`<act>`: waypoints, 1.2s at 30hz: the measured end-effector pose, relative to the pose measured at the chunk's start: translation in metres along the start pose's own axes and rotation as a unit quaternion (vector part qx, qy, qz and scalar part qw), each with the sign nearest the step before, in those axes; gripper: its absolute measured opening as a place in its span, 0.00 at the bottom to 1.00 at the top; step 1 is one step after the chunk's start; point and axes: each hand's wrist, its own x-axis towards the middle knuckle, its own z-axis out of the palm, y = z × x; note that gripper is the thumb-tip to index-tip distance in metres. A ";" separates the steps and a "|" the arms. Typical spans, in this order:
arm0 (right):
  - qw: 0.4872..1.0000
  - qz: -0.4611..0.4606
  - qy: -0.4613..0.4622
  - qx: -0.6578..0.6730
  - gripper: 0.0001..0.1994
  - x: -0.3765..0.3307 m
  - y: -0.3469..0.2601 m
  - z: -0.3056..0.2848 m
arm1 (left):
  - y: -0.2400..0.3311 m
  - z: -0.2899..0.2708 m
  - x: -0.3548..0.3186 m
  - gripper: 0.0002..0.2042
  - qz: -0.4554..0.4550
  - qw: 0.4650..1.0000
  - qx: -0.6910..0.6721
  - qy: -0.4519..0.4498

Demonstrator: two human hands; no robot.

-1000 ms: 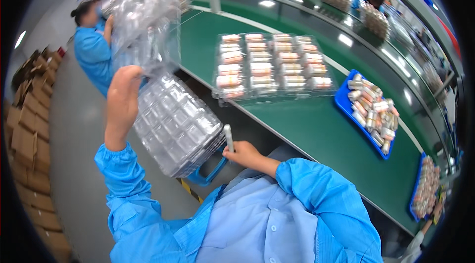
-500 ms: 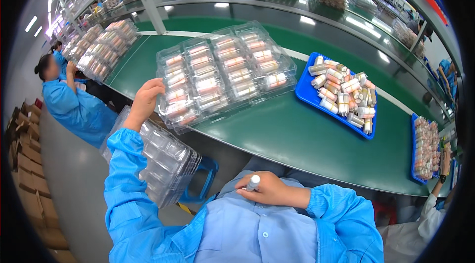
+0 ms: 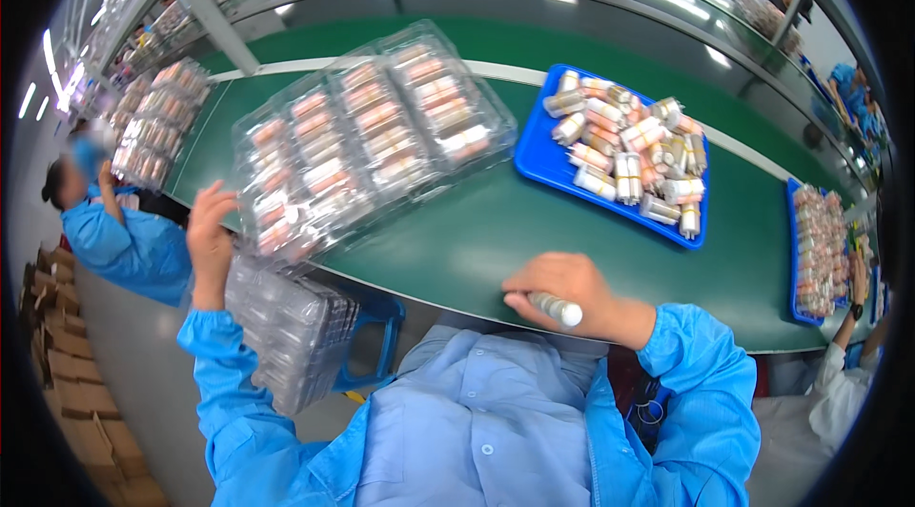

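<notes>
A worker in a light-blue smock sits at the near edge of a green surface [image 3: 572,212], both forearms rising from the lower frame. The right hand [image 3: 562,293] rests knuckles-up on the rim of the surface, fingers curled shut around a small white-capped tube [image 3: 558,309] that lies across the palm, cap end pointing toward the worker's body. The left arm bends upward at the elbow, sleeve bunched at the wrist — the left hand [image 3: 210,240] is raised at the surface's left edge, fingers closed on the near corner of a clear plastic blister tray [image 3: 367,140] filled with rows of tubes. That tray lies on the surface and overhangs its edge by the hand. Below the hand, off the surface and beside the worker's left side, a stack of empty clear trays [image 3: 286,335] stands over a blue stool [image 3: 372,345].

Farther across the surface, to the right of the filled tray, a blue tray [image 3: 548,169] holds a loose heap of tubes. At far left another clear tray [image 3: 157,126] sits on the surface before a co-worker in blue [image 3: 124,240]; cardboard boxes [image 3: 71,383] are piled along the floor.
</notes>
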 end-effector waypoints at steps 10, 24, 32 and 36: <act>0.989 0.118 0.075 -0.057 0.06 -0.036 0.067 -0.027 | 0.278 0.154 0.137 0.20 0.164 0.952 -0.257 0.004; 0.983 0.164 0.052 -0.061 0.10 -0.038 0.074 -0.031 | 0.337 0.265 0.200 0.17 0.093 0.986 -0.104 -0.087; 0.968 0.173 0.177 -0.039 0.07 -0.038 0.078 -0.039 | 0.323 0.176 0.148 0.18 0.086 0.948 -0.289 -0.098; 0.950 0.186 0.252 0.011 0.03 -0.033 0.081 -0.045 | 0.320 0.205 0.111 0.20 0.078 0.881 -0.423 -0.197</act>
